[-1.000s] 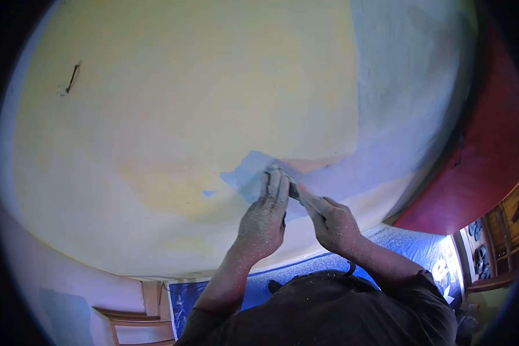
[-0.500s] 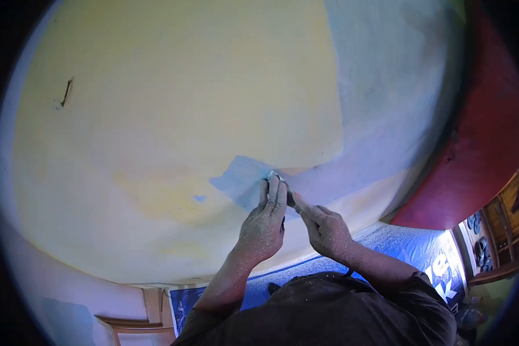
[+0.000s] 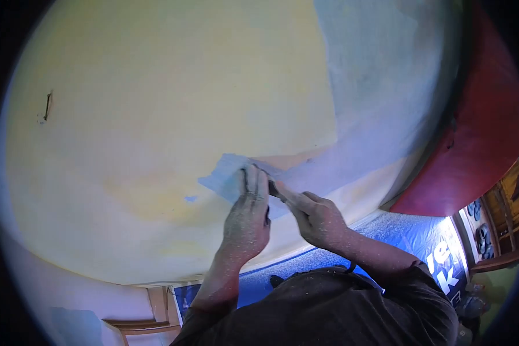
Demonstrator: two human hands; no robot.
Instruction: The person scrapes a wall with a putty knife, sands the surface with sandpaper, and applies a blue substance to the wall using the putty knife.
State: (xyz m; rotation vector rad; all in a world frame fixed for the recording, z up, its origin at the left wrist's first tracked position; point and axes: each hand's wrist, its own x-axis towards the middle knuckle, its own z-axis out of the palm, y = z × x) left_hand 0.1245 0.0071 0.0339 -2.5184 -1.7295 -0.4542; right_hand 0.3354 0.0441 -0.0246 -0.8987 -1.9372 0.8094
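Observation:
My left hand (image 3: 248, 225), dusted with white powder, has its fingers stretched out together over a dark, flat tool (image 3: 273, 188) against the pale wall (image 3: 173, 115). My right hand (image 3: 323, 222) is closed on the tool's right side, index finger pointing along it. Most of the tool lies beneath my fingers, so its exact kind is hidden. Around my left fingertips is a blue-grey patch (image 3: 220, 173) on the yellowish surface. A broad bluish band (image 3: 352, 164) runs to the right of my hands.
A bent metal piece (image 3: 48, 106) sticks out of the wall at left. At right is a curved red panel (image 3: 461, 155). A blue sheet with white letters (image 3: 406, 245), speckled with powder, lies below. Shoes (image 3: 483, 241) and a clear plastic bottle (image 3: 474, 305) are at lower right.
Both hands have slid a little left across the patch with the tool. My view has also shifted slightly. A shiny bit seen earlier at my left fingertips no longer shows.

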